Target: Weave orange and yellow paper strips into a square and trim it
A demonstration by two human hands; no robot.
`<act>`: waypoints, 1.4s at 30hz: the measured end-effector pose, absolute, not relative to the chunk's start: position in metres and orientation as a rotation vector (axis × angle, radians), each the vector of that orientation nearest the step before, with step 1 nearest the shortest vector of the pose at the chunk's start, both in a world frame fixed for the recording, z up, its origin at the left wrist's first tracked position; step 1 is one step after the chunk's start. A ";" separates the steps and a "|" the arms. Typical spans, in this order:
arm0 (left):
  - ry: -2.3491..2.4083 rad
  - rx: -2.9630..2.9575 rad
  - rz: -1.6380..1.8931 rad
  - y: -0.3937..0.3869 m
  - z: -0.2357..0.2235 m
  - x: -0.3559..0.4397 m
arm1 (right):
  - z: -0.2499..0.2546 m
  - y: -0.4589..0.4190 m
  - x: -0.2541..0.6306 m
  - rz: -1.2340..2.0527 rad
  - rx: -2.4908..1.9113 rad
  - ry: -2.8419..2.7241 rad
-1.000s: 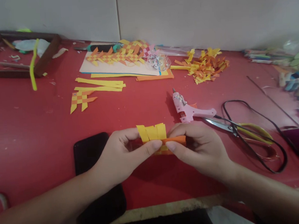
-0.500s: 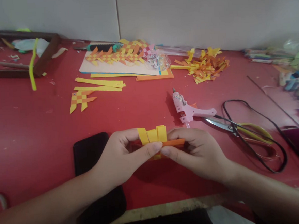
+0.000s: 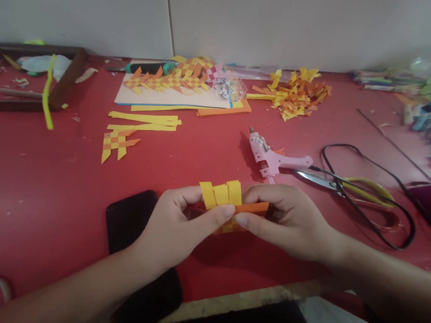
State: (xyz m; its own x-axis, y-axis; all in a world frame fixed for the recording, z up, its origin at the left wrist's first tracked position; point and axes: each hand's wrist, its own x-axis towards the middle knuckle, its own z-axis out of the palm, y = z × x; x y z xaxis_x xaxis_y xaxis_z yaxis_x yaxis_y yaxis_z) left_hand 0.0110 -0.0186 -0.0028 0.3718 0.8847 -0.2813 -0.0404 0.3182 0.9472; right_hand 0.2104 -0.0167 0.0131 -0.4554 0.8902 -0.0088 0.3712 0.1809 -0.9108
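Between both hands is a small weave of yellow and orange paper strips [image 3: 222, 194], held above the red table near its front edge. My left hand [image 3: 185, 227] pinches its left side, thumb laid across the front. My right hand [image 3: 282, 218] grips the right side, its thumb tip just under an orange strip [image 3: 253, 208] that sticks out to the right. Yellow strip ends stand up above the thumbs. The fingers behind and much of the weave are hidden. A finished-looking woven paper fish [image 3: 115, 143] lies farther back on the left.
A pink glue gun [image 3: 270, 155] lies beyond my right hand, with scissors [image 3: 365, 195] and a black cord beside it. Left is a black phone [image 3: 131, 219], partly under my left arm. Loose yellow strips [image 3: 142, 118], paper scraps [image 3: 299, 96] and a brown frame [image 3: 72, 68] lie farther back.
The weave has shifted very slightly right, and its upright yellow strip ends have tilted a little. Both hands keep their hold, almost still.
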 end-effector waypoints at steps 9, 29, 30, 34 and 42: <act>0.957 1.053 0.781 -0.018 -0.005 0.011 | 0.009 -0.015 0.208 1.370 -1.235 -1.697; 1.056 1.078 0.914 -0.015 -0.007 0.011 | 0.010 -0.017 0.212 1.069 -1.169 -1.739; 1.053 1.085 0.925 -0.015 -0.007 0.011 | 0.010 -0.018 0.213 1.029 -1.166 -1.736; 1.010 1.089 0.905 -0.016 -0.009 0.012 | 0.012 -0.017 0.217 0.649 -1.131 -1.877; 0.904 0.600 0.879 -0.013 -0.010 0.013 | 0.007 -0.010 0.227 0.133 -0.873 -2.166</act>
